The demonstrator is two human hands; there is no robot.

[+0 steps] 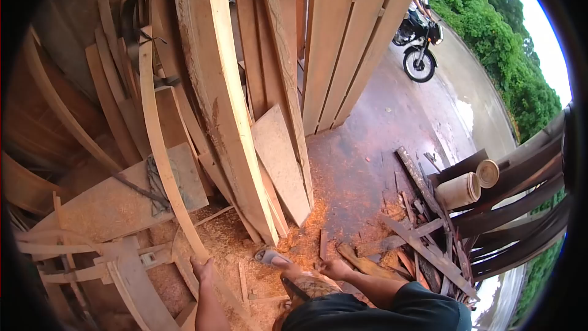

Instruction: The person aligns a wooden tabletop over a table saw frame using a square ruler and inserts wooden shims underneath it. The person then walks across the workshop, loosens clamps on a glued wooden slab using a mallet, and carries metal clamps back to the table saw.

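Note:
A long, thin, slightly curved wooden strip runs from the upper left down to my left hand, whose fingers are closed on it near its lower part. In front of my right knee is my right hand, with its fingers curled; whatever it holds, if anything, is too small to tell. Right of the strip, a thick pale plank with a rough bark edge leans upright. A flat board stands beside that plank's lower end.
Sawdust and shavings cover the floor around my sandaled foot. Scrap wood is piled at right, beside a pale bucket. Tall panels stand ahead. A person on a motorcycle is on the road outside.

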